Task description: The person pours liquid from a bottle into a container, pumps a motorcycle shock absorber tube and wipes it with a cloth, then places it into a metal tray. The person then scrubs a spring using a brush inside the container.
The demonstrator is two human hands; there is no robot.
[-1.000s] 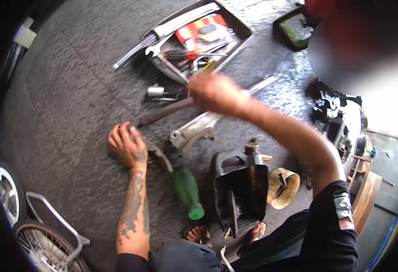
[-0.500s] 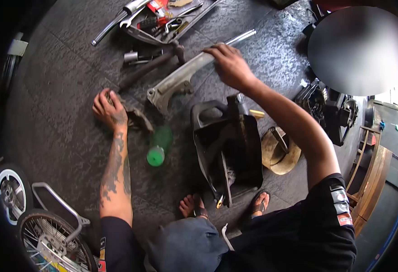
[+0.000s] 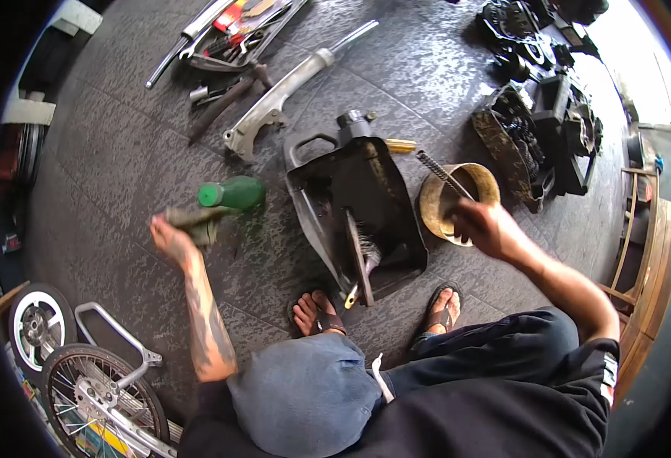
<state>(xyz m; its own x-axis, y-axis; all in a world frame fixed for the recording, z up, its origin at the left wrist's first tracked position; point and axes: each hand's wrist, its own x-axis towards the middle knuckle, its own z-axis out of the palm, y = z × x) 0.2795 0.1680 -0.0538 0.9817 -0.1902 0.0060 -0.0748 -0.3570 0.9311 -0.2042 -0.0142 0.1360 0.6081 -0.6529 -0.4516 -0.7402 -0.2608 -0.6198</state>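
Observation:
My left hand [image 3: 173, 240] is closed on a grey-brown rag [image 3: 198, 223] just above the floor, left of the green plastic bottle [image 3: 236, 192] that lies on its side. My right hand [image 3: 486, 227] is over the yellowed round tub [image 3: 490, 180], its fingers closed around the lower end of a long coil spring [image 3: 444, 174]. The spring slants up and left past the tub's rim. Between my hands stands a cut-open black jug [image 3: 358, 191] with a brush [image 3: 366, 252] in it. Farther off, a metal fork leg [image 3: 282, 95] lies on the floor.
A hammer [image 3: 232, 107] and a tray of tools [image 3: 255, 49] lie beyond the fork leg. Greasy engine parts [image 3: 534, 137] are at the right, near a wooden bench [image 3: 641, 305]. A spoked wheel [image 3: 106, 397] is at the lower left.
My right hand has let go of the fork leg and come right and nearer, where it now grips the spring. My left hand still has the rag. The view has shifted.

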